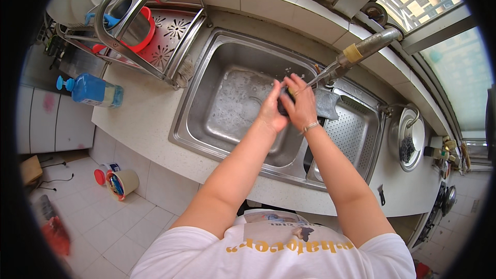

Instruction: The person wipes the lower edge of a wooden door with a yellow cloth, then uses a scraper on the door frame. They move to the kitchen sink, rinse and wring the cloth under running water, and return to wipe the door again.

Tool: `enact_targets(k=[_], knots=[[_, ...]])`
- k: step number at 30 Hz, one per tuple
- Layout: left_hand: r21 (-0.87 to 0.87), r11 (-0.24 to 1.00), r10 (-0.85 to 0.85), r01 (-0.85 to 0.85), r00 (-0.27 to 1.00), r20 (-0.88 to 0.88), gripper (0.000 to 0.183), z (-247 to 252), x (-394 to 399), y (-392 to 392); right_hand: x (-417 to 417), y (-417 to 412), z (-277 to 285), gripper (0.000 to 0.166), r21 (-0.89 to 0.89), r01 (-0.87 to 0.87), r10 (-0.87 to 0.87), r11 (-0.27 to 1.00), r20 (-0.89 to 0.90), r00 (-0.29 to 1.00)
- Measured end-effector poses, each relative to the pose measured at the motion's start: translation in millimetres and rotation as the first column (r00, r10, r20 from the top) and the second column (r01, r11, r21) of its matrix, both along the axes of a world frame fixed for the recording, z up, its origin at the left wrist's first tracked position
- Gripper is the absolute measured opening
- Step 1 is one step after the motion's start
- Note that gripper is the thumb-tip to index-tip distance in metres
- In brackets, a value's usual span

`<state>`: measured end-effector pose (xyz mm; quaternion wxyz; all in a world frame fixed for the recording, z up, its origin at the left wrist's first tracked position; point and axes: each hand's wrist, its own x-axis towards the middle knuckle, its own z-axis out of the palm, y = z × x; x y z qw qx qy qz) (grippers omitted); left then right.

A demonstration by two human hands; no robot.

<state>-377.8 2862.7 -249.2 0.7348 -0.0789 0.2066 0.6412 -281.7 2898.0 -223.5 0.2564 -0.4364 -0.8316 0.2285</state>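
Note:
My left hand (272, 109) and my right hand (302, 104) come together over the right side of a stainless steel sink basin (201, 93). Between them they hold a small dark object (284, 105), mostly covered by fingers and blurred, so its kind is unclear. A bit of yellow-green shows near the right fingers. From the faucet (348, 56) a stream of water (322, 74) runs down onto my right hand. Wet droplets and a little water lie on the basin floor. A grey cloth (327, 104) hangs over the divider beside my right wrist, which wears a bracelet (309, 127).
Right of the basin sits a perforated steel drain tray (350, 135). A black-handled tool (382, 195) and a metal basin (403, 162) rest on the right counter. At left are a blue pump bottle (91, 91) and a steel dish rack (170, 73). A bucket (130, 182) stands on the floor.

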Motion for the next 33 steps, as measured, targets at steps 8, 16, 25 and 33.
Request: enact_targets(k=[8, 16, 25, 33], knots=[[-0.054, 0.982, -0.175, 0.180, 0.981, 0.084, 0.057, -15.4, -17.3, 22.3, 33.5, -22.7, -6.9, 0.027, 0.217, -0.305, 0.317, 0.927, -0.023, 0.948], [-0.096, 0.962, -0.259, 0.256, 0.966, -0.017, 0.040, 14.0, -1.0, 21.3, 4.6, -5.3, 5.7, 0.007, 0.393, -0.124, 0.159, 0.911, -0.058, 0.986], [-0.241, 0.970, -0.081, -0.028, 0.899, -0.431, 0.028, 0.9, 17.1, 15.6, -8.5, 46.3, -31.6, 0.040, -0.288, 0.316, -0.335, 0.904, -0.018, 0.942], [-0.117, 0.993, -0.059, -0.010, 0.821, -0.567, 0.047, -5.0, -37.0, -15.0, 18.2, 4.3, -8.9, 0.043, -0.747, -0.068, -0.289, 0.661, -0.336, 0.896]])
